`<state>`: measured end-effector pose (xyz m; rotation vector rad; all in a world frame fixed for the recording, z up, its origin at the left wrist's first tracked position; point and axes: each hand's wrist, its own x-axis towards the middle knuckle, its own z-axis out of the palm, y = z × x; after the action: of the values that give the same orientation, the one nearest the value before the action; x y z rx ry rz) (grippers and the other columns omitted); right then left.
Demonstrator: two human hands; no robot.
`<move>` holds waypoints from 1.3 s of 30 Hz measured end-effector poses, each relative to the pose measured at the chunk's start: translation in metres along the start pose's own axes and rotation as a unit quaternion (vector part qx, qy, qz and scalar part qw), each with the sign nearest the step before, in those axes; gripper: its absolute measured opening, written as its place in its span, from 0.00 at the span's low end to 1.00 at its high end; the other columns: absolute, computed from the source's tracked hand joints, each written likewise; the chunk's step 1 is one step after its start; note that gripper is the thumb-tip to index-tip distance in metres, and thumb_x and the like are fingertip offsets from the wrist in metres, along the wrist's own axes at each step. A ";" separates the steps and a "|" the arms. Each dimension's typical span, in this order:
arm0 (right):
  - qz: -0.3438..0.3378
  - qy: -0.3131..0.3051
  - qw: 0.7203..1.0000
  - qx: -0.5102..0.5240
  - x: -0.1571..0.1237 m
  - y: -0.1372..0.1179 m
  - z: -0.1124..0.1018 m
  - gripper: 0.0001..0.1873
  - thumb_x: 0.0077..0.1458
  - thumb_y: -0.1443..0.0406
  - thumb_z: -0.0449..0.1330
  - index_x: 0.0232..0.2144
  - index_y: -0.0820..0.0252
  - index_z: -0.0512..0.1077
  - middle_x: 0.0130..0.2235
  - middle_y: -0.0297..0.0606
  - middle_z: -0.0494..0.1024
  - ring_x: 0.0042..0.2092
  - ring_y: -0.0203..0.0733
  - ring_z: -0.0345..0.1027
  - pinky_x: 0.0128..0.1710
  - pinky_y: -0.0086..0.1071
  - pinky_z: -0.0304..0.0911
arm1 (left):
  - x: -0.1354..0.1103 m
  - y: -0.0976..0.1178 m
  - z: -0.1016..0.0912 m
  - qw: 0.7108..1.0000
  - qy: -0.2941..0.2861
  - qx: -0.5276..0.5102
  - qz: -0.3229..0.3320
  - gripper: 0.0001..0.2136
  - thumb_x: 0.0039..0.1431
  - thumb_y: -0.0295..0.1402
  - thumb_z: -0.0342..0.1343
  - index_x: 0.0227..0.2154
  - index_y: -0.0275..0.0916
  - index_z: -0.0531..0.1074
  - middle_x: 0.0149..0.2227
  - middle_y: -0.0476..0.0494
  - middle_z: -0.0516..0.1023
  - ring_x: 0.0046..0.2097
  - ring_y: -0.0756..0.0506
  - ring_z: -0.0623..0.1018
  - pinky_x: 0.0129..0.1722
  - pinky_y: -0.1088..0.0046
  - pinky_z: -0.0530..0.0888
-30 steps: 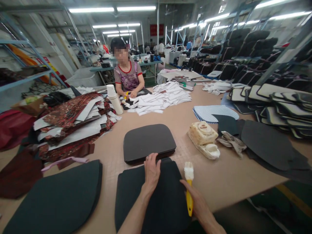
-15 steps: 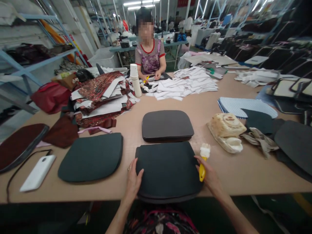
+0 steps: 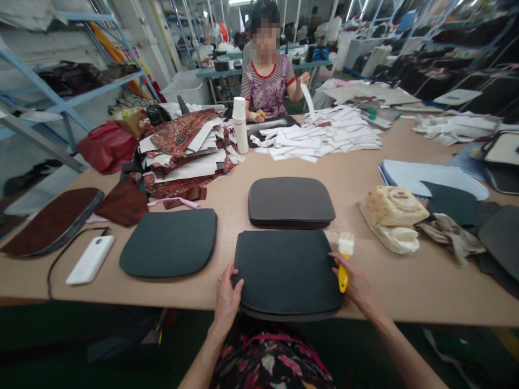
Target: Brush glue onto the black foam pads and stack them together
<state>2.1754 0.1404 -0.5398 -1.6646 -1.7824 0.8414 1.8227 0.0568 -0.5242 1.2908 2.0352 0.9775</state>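
A dark grey foam pad (image 3: 286, 270) lies at the table's near edge, partly overhanging it. My left hand (image 3: 227, 298) rests on the pad's left edge with fingers together, gripping it. My right hand (image 3: 357, 284) touches the pad's right edge and is closed on a yellow-handled brush (image 3: 344, 259) with white bristles pointing away from me. A second dark pad (image 3: 290, 201) lies just beyond the first. A third pad (image 3: 169, 242) lies to the left.
A white power bank (image 3: 90, 259) with a cable lies at left. Patterned fabric pieces (image 3: 182, 148) are piled behind. A crusted glue container (image 3: 392, 213) and rags sit at right. A person (image 3: 268, 81) works across the table (image 3: 425, 286) by white strips (image 3: 324, 138).
The view tilted down and back. My left hand moved from the pad's far edge to its left edge; my right hand, with the brush, moved to its right edge. The person opposite raised a white strip.
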 end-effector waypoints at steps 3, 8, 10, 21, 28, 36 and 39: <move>-0.019 0.008 0.999 -0.043 -0.001 0.004 0.000 0.24 0.53 0.55 0.49 0.49 0.59 0.67 0.42 0.44 0.76 0.41 0.51 0.71 0.36 0.37 0.66 | -0.005 0.000 -0.005 1.000 -0.002 0.000 -0.013 0.23 0.49 0.32 0.50 0.51 0.37 0.63 0.39 0.42 0.73 0.44 0.42 0.73 0.49 0.57 0.68; -0.001 0.075 0.989 -0.130 -0.002 0.012 0.006 0.27 0.54 0.51 0.48 0.49 0.61 0.66 0.38 0.47 0.75 0.36 0.52 0.71 0.34 0.40 0.64 | -0.005 0.001 -0.007 1.000 0.004 0.006 -0.021 0.24 0.52 0.36 0.50 0.53 0.34 0.60 0.52 0.34 0.66 0.55 0.38 0.65 0.55 0.55 0.62; 0.013 0.064 0.994 -0.090 -0.003 0.012 0.010 0.27 0.54 0.51 0.48 0.49 0.62 0.66 0.39 0.47 0.76 0.37 0.50 0.71 0.35 0.39 0.64 | -0.005 0.000 -0.008 1.000 -0.008 0.002 -0.026 0.26 0.54 0.38 0.49 0.55 0.33 0.57 0.51 0.33 0.67 0.54 0.39 0.67 0.54 0.54 0.64; -0.012 0.141 0.989 -0.054 0.050 -0.079 -0.071 0.24 0.56 0.50 0.48 0.47 0.57 0.68 0.27 0.37 0.73 0.30 0.43 0.67 0.31 0.34 0.62 | 0.045 0.060 0.020 0.969 0.008 0.149 0.198 0.19 0.62 0.31 0.38 0.55 0.32 0.56 0.57 0.31 0.61 0.59 0.40 0.61 0.56 0.54 0.63; -0.030 -0.078 0.963 0.257 0.155 -0.181 -0.027 0.25 0.49 0.49 0.58 0.41 0.62 0.70 0.22 0.32 0.71 0.22 0.35 0.62 0.25 0.30 0.61 | 0.124 0.132 0.099 0.921 -0.123 0.198 0.311 0.21 0.58 0.30 0.49 0.55 0.35 0.59 0.60 0.37 0.60 0.62 0.38 0.55 0.61 0.54 0.55; -0.136 -0.246 0.929 0.240 0.207 -0.215 0.054 0.16 0.43 0.55 0.64 0.32 0.59 0.74 0.30 0.35 0.74 0.32 0.38 0.66 0.33 0.31 0.63 | 0.144 0.111 0.111 0.900 -0.190 0.227 0.319 0.27 0.56 0.39 0.54 0.57 0.39 0.57 0.61 0.34 0.56 0.63 0.34 0.52 0.60 0.51 0.52; -0.134 -0.314 0.915 0.216 0.209 -0.208 0.069 0.13 0.46 0.57 0.62 0.32 0.59 0.73 0.29 0.34 0.73 0.32 0.37 0.65 0.32 0.31 0.63 | 0.145 0.109 0.112 0.901 -0.203 0.226 0.311 0.28 0.55 0.41 0.54 0.57 0.40 0.57 0.60 0.34 0.58 0.63 0.33 0.53 0.59 0.50 0.54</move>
<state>1.9721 0.3367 -0.4310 -0.8836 -1.9616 1.6241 1.9064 0.2521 -0.5113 2.2670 1.5838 0.4018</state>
